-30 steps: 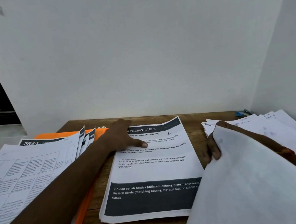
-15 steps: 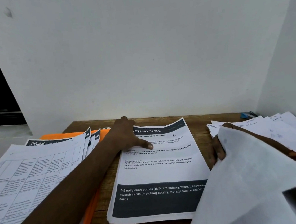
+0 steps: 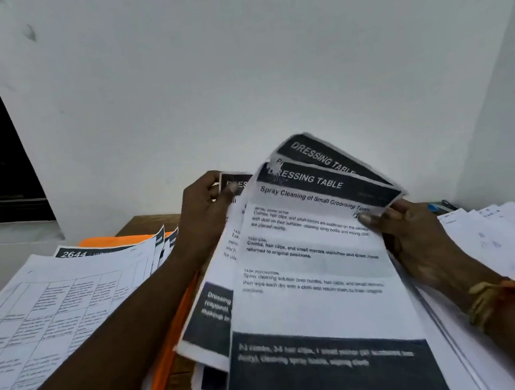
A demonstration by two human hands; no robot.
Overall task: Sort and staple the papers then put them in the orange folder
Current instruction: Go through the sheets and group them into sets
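Observation:
Both hands hold a fanned bunch of printed "Dressing Table" sheets (image 3: 318,283) raised off the wooden table, tilted toward me. My left hand (image 3: 207,212) pinches the top left corner of one sheet. My right hand (image 3: 411,236) grips the right edge of the top sheets, thumb on the front. The orange folder (image 3: 167,345) lies at the left, mostly buried under a pile of table-printed papers (image 3: 56,308); only its far edge and right side show. No stapler is clearly visible.
A spread pile of white sheets (image 3: 499,240) covers the table's right side. Small blue and dark objects (image 3: 440,207) sit in the back right corner by the wall. White walls close the back and right. A strip of wooden table (image 3: 180,387) shows near the front.
The middle stack, flat on the table under my left hand before, is now lifted and fanned in both hands. My right hand has let go of the white sheet it held.

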